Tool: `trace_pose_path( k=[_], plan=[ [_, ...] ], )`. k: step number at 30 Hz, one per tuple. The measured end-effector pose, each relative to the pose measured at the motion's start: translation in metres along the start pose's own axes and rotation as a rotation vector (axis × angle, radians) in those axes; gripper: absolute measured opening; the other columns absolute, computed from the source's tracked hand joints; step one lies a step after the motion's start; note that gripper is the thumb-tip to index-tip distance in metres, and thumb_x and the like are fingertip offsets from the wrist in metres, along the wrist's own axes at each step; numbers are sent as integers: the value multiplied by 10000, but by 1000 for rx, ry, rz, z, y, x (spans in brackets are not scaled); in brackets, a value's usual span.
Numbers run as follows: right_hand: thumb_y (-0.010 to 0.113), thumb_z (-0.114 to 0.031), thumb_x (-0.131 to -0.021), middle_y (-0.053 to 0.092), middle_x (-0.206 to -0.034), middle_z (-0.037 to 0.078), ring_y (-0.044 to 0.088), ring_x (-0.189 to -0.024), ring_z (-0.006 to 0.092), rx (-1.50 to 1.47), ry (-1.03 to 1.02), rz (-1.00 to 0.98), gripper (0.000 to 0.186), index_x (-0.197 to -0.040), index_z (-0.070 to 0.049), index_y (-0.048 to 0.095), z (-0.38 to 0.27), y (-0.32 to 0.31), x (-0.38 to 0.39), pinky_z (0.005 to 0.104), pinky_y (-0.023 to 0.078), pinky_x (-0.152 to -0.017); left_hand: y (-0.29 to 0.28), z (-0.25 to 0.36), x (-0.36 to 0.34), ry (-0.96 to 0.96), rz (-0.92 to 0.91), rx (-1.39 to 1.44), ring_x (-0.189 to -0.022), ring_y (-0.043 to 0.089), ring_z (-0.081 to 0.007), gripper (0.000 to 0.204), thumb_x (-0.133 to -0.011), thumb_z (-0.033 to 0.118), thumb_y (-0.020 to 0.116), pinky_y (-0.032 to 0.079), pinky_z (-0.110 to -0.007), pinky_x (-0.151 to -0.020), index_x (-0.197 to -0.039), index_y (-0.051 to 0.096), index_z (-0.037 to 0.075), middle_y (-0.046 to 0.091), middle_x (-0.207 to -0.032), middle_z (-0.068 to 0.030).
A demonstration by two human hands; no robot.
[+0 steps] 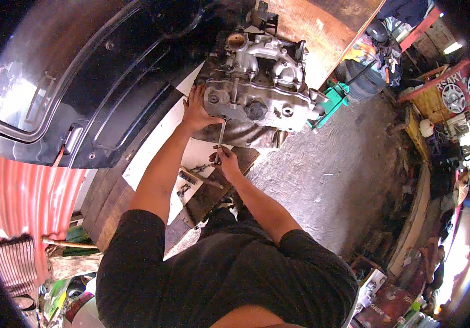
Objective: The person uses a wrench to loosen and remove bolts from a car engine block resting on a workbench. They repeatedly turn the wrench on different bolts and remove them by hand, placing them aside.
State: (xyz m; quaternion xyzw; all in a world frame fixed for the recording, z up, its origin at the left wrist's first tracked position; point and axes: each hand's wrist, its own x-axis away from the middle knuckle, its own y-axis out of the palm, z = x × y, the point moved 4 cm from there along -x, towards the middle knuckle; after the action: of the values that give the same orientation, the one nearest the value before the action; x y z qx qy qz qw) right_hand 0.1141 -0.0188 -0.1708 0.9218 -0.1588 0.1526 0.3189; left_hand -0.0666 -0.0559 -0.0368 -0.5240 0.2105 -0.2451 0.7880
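Observation:
A grey metal engine (262, 104) with a cast intake manifold (276, 57) lies on a bench, over a dark cloth (262, 136). My left hand (195, 111) rests against the engine's left end, fingers stretched out and the thumb reaching toward its near edge. Below it, my right hand (227, 162) is closed around the lower end of a long, slim metal wrench (222, 134). The wrench's far end meets the engine's near side beside my left thumb; what it sits on there is too small to make out.
A wooden-handled brush (199, 177) and small dark metal parts (183, 189) lie on the bench near my right wrist. To the left is a black vehicle panel (131, 82). A green floor jack (330, 104) and a tire (363, 79) stand on the floor (328, 175) to the right.

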Motion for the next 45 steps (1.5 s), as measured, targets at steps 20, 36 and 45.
trace_pose_path(
  k=[20,36,45],
  plan=[
    [468,-403,-915,676,-865,148,665,-800,320,1975,-390,309,333,-927,-156,691,-185,-40,46,454,526,-651,-2,3,6,88,110,43,-1415,70,-300,1291,-447,616,794,110,-725,-1012,-1448,179,83,167,-1512,-83],
    [520,-166,-885,684,-807,106,656,-777,240,1725,-283,340,201,-961,-22,638,-238,50,96,381,494,-753,-2,-18,3,164,-5,161,-1413,4,-345,1369,-444,666,780,84,-729,-1006,-1470,73,99,62,-1534,-120],
    [506,-138,-936,625,-991,59,615,-903,169,276,-2,284,220,-1152,-95,499,-40,-32,48,386,530,-735,6,-13,-1,165,-26,166,-1421,-31,-309,1379,-435,725,737,70,-709,-1026,-1474,83,96,53,-1543,-78]
  ],
)
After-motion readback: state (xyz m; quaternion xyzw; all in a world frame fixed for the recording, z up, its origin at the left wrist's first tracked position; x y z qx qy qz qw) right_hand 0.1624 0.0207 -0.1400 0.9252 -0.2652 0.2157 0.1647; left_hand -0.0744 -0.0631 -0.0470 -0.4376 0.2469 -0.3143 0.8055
